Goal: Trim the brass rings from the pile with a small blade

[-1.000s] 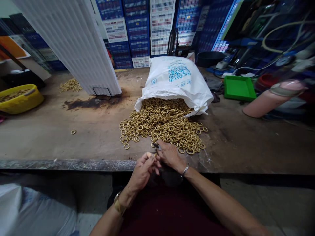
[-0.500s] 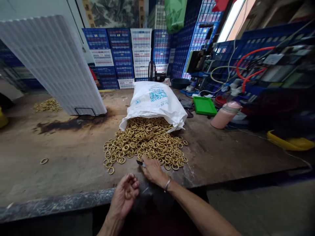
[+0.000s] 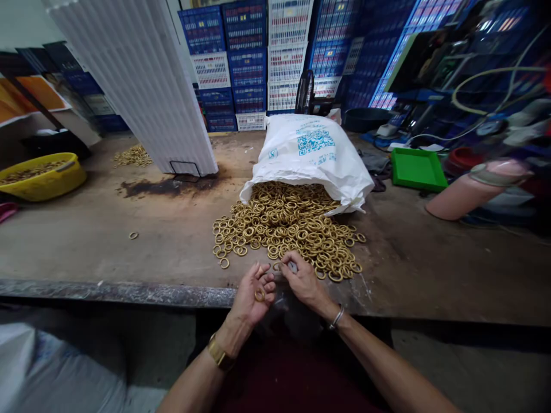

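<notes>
Many gold-coloured rings (image 3: 297, 223) spill from the mouth of a white sack (image 3: 307, 149) onto the table. Palm up near the front edge, my left hand (image 3: 256, 295) has curled fingers round a gold ring (image 3: 259, 294). Just right of it, at the pile's front, my right hand (image 3: 305, 281) pinches a ring (image 3: 277, 266) between thumb and fingertips. A small greyish thing shows among its fingers, too unclear to name. One loose ring (image 3: 134, 235) lies apart on the left.
A white corrugated panel (image 3: 150, 80) leans in a wire stand (image 3: 185, 170). Left is a yellow basin (image 3: 43, 178); right are a green tray (image 3: 418, 170) and a pink bottle (image 3: 473, 189). Crates (image 3: 247, 69) are stacked behind the table (image 3: 181, 246).
The view has turned left and down, bringing the yellow basin into fuller sight. My right hand now pinches a ring; the dark blade-like tip seen there earlier no longer shows. My left hand keeps its ring.
</notes>
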The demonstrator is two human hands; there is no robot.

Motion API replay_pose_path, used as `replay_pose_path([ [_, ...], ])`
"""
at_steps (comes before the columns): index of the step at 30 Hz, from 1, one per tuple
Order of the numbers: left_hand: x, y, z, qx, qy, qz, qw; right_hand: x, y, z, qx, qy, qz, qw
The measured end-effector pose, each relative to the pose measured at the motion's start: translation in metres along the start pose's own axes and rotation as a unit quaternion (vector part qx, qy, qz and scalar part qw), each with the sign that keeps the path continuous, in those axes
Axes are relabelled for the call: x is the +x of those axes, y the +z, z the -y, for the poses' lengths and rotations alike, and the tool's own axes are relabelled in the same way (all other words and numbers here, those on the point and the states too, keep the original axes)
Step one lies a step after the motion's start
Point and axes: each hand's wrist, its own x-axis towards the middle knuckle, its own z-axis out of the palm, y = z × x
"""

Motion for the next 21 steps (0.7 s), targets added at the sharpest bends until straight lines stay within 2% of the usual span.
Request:
replay_pose_path([
  [3, 0.002, -0.002, 0.003, 0.019, -0.006, 0.021, 1.0, -0.002, 0.0, 0.003, -0.003, -0.012, 0.018, 1.0],
  [7, 0.003, -0.005, 0.006, 0.085, 0.028, 0.03, 0.996, -0.003, 0.002, 0.004, 0.035, -0.013, 0.03, 0.999],
  [13, 0.003, -0.008, 0.011, 0.233, 0.122, 0.04, 0.964, 0.001, 0.002, 0.003, 0.083, 0.049, 0.058, 0.994],
  [17, 0.002, -0.009, 0.013, 0.267, 0.121, 0.046, 0.955, 0.003, 0.005, 0.0, 0.102, 0.061, 0.057, 0.991],
  [21, 0.0, -0.009, 0.012, 0.267, 0.114, 0.058, 0.955, 0.001, 0.008, -0.005, 0.188, 0.128, 0.094, 0.969],
])
